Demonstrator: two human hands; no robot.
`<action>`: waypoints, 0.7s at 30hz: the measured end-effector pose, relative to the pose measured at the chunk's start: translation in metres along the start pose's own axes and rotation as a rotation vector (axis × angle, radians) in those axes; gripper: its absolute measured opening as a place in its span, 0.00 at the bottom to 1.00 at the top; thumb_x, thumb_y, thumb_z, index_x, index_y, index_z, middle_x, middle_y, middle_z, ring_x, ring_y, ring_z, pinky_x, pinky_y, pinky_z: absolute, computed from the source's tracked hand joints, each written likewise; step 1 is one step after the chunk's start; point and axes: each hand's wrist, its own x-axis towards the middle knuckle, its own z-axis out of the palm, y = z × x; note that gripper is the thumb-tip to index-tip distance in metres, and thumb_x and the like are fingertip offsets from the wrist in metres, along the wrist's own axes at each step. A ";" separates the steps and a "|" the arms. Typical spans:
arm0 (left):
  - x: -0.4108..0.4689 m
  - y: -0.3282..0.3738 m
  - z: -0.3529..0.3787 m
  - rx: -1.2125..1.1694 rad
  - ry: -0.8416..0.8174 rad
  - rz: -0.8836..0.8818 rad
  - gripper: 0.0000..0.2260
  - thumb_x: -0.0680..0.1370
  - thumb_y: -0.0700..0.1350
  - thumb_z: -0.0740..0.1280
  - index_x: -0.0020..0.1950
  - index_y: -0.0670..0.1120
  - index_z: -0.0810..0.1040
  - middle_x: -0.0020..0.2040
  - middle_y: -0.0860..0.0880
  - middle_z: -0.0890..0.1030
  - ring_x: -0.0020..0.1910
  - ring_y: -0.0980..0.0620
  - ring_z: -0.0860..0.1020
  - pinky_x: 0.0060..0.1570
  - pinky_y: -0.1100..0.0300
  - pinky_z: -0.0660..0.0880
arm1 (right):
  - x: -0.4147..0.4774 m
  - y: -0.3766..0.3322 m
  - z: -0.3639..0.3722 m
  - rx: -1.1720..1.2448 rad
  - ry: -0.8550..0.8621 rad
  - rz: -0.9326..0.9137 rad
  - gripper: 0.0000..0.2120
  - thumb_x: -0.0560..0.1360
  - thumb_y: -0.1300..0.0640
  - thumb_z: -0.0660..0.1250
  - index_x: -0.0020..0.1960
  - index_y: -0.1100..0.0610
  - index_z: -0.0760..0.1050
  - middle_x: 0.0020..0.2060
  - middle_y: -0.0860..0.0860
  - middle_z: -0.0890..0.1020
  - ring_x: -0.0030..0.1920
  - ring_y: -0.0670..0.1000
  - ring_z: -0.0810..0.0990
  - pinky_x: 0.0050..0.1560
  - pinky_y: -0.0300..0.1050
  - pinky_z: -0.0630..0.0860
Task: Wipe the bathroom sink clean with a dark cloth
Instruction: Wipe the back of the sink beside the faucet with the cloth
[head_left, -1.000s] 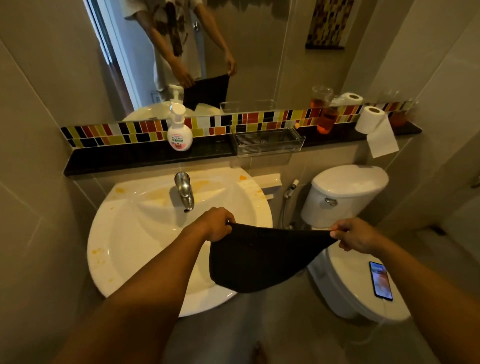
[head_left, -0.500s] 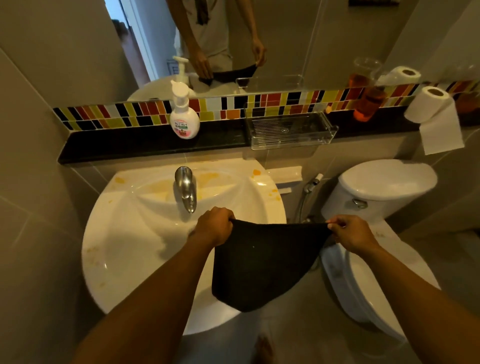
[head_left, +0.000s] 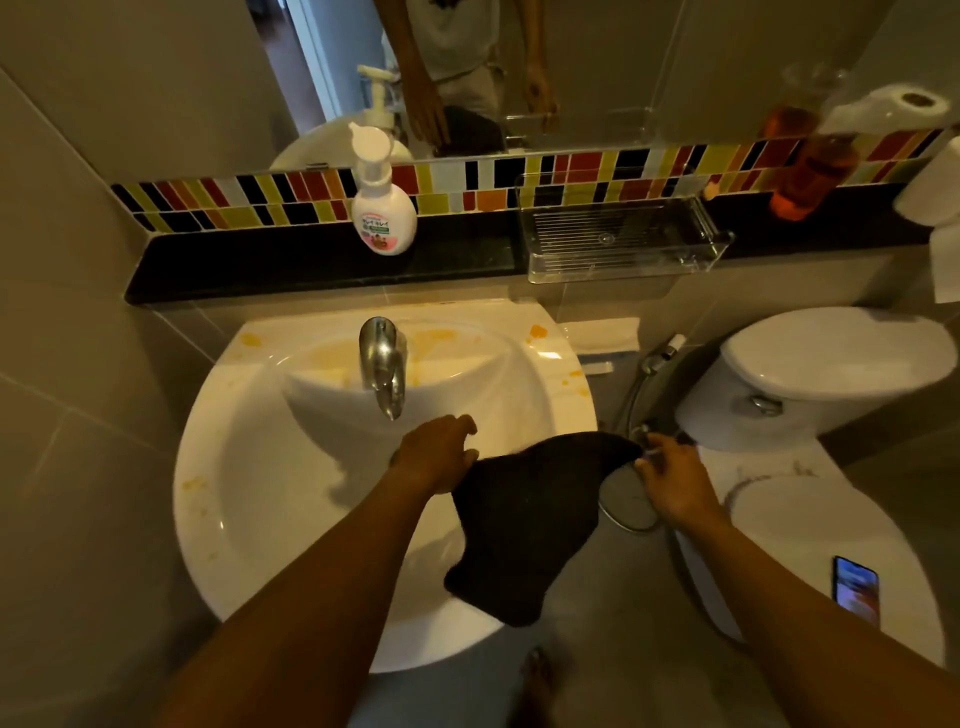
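The white sink (head_left: 208, 467) has orange-yellow stains on its back rim, behind the chrome faucet (head_left: 382, 364) and along its left rim. A dark cloth (head_left: 524, 525) hangs over the sink's front right edge, stretched between my hands. My right hand (head_left: 670, 483) pinches the cloth's right corner, just beyond the sink's right rim. My left hand (head_left: 436, 457) is over the basin in front of the faucet with its fingers spread. The cloth's left corner meets that hand at the thumb, and I cannot tell whether it is gripped.
A black ledge (head_left: 311, 265) behind the sink carries a soap pump bottle (head_left: 383, 208), a clear tray (head_left: 618, 234), an orange bottle (head_left: 810, 171) and toilet paper (head_left: 935, 192). To the right are a bidet sprayer (head_left: 660, 356) and a toilet (head_left: 831, 364), with a phone (head_left: 856, 590) on its lid.
My left hand's fingers have spread apart from a closed fist. The cloth's top edge has slackened and it hangs lower over the sink's front rim. The view has tipped downward.
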 end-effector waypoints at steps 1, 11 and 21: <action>-0.001 0.001 -0.002 -0.015 0.049 0.014 0.16 0.78 0.51 0.63 0.65 0.50 0.71 0.59 0.47 0.77 0.57 0.47 0.76 0.56 0.51 0.74 | -0.004 -0.004 0.006 -0.006 -0.005 -0.012 0.20 0.79 0.60 0.62 0.70 0.61 0.68 0.69 0.62 0.69 0.68 0.64 0.69 0.67 0.56 0.67; -0.004 0.001 -0.045 0.053 0.640 0.305 0.11 0.75 0.43 0.63 0.55 0.44 0.78 0.51 0.45 0.81 0.51 0.45 0.77 0.51 0.50 0.75 | -0.053 -0.036 0.088 -0.200 -0.075 -0.168 0.32 0.79 0.51 0.60 0.78 0.52 0.49 0.78 0.53 0.47 0.78 0.57 0.48 0.75 0.57 0.57; 0.034 -0.041 -0.056 0.209 0.435 -0.138 0.30 0.79 0.57 0.58 0.76 0.44 0.56 0.76 0.41 0.58 0.75 0.38 0.55 0.69 0.45 0.64 | -0.047 -0.006 0.142 -0.377 0.104 -0.187 0.35 0.78 0.46 0.51 0.77 0.59 0.42 0.78 0.55 0.46 0.77 0.54 0.39 0.75 0.50 0.39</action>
